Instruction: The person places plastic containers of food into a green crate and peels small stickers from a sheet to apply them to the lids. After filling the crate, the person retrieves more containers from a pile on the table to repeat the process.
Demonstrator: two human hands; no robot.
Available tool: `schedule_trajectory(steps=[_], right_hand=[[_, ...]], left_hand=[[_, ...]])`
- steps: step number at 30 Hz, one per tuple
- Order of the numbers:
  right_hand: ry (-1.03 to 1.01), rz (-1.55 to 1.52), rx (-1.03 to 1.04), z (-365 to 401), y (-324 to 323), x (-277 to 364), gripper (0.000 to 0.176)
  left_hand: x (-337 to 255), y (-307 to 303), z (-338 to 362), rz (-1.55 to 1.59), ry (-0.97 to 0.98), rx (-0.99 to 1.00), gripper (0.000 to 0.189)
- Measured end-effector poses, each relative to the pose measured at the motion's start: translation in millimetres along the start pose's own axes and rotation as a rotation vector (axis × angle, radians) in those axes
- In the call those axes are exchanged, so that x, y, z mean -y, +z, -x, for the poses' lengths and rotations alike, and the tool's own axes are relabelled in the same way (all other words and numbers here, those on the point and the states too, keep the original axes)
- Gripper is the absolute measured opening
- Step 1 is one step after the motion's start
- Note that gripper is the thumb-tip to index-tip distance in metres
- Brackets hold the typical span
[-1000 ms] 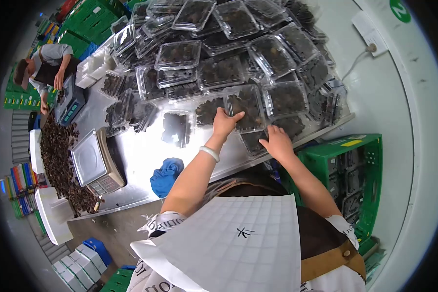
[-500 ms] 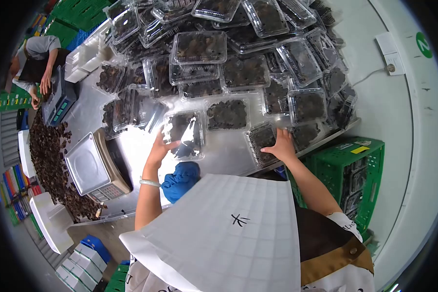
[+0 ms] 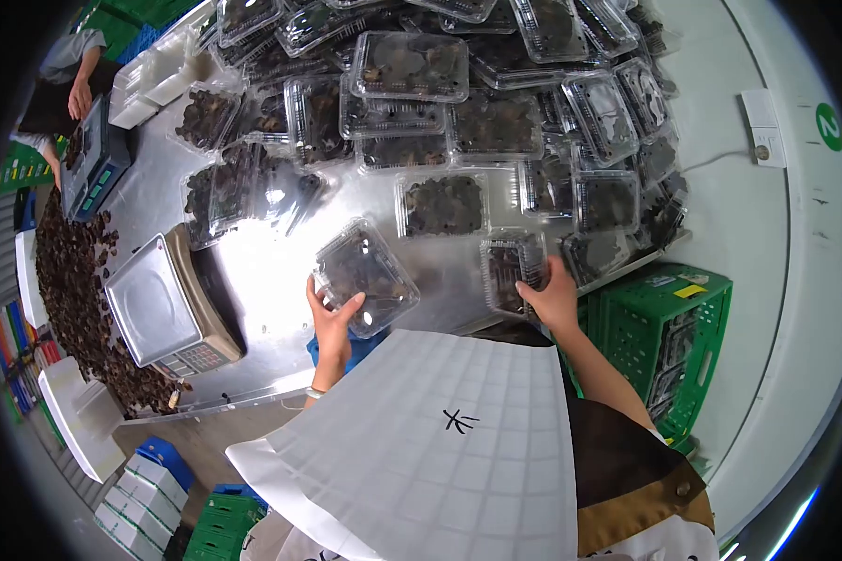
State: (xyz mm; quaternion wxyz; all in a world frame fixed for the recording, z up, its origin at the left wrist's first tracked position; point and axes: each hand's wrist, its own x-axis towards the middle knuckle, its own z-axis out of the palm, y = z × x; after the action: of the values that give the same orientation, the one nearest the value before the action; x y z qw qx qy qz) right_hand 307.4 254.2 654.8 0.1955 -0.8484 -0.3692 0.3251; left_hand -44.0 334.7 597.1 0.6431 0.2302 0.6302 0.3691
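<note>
My left hand (image 3: 334, 318) grips the lower left edge of a clear lidded box (image 3: 365, 273) of dark pieces, which is tilted above the metal table. To the right, my right hand (image 3: 554, 297) has its thumb and fingers on the right side of another clear box (image 3: 512, 271), which stands close to the table's front edge. Between and behind them lies a third filled box (image 3: 442, 205), touched by neither hand. Behind my left hand a blue cloth bundle (image 3: 361, 348) is partly hidden.
Many filled boxes (image 3: 410, 65) are piled at the back. On the left are a scale (image 3: 156, 297), loose dark pieces (image 3: 79, 309) and a co-worker's hand (image 3: 80, 97) at a second scale (image 3: 96, 178). A green crate (image 3: 627, 323) stands at the right.
The left box has turned and risen with my left hand, which has moved toward me. The right box has turned more upright in view, with my right hand at its side.
</note>
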Motion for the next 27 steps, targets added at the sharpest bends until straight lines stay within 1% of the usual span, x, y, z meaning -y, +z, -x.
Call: schedule_trajectory(steps=[3, 6, 8, 9, 10, 11, 14, 16, 18, 19, 21, 22, 24, 25, 27], right_hand=[[-0.547, 0.346, -0.278, -2, -12, 53, 0.048], [-0.907, 0.568, -0.18, -25, -1, 92, 0.05], [-1.094, 0.844, -0.258, -40, 32, 111, 0.051], [-1.114, 0.901, -0.233, -41, 52, 112, 0.053], [-1.133, 0.958, -0.21, -42, 75, 110, 0.056], [-1.149, 1.014, -0.187, -42, 84, 115, 0.058], [-1.044, 0.728, 0.183, -45, 69, 136, 0.058], [-1.016, 0.521, 0.285, -69, 62, 137, 0.053], [-1.167, 0.599, 0.055, -104, 54, 141, 0.051], [-1.121, 0.577, 0.063, -120, 55, 137, 0.052], [-1.034, 0.529, 0.071, -143, 62, 126, 0.056], [-0.921, 0.61, 0.16, -137, 59, 136, 0.061], [-0.68, 0.763, 0.336, -119, 50, 165, 0.071], [-0.587, 0.759, 0.422, -119, 53, 163, 0.083], [-0.617, 0.677, 0.364, -123, 66, 131, 0.09]], left_hand=[[4, 13, 12, 0.036, 0.009, -0.055, 0.112], [11, 23, 13, 0.029, 0.013, -0.091, 0.113], [12, 30, 17, 0.0, 0.006, -0.123, 0.113], [11, 34, 18, -0.044, 0.012, -0.146, 0.114], [15, 35, 18, -0.016, 0.023, -0.141, 0.114], [20, 34, 15, 0.01, 0.035, -0.136, 0.114], [27, 27, 10, 0.035, 0.032, -0.122, 0.113], [29, 21, 8, 0.044, 0.002, -0.109, 0.111], [26, 20, 7, 0.051, 0.043, -0.036, 0.106], [24, 20, 7, 0.055, 0.067, 0.0, 0.103], [12, 24, 9, 0.101, 0.053, 0.06, 0.098], [5, 26, 8, 0.121, 0.048, 0.092, 0.095], [-7, 23, 4, 0.066, 0.001, 0.128, 0.091], [-12, 20, 2, 0.035, -0.024, 0.15, 0.088], [-24, 16, -2, -0.005, -0.046, 0.201, 0.085]])
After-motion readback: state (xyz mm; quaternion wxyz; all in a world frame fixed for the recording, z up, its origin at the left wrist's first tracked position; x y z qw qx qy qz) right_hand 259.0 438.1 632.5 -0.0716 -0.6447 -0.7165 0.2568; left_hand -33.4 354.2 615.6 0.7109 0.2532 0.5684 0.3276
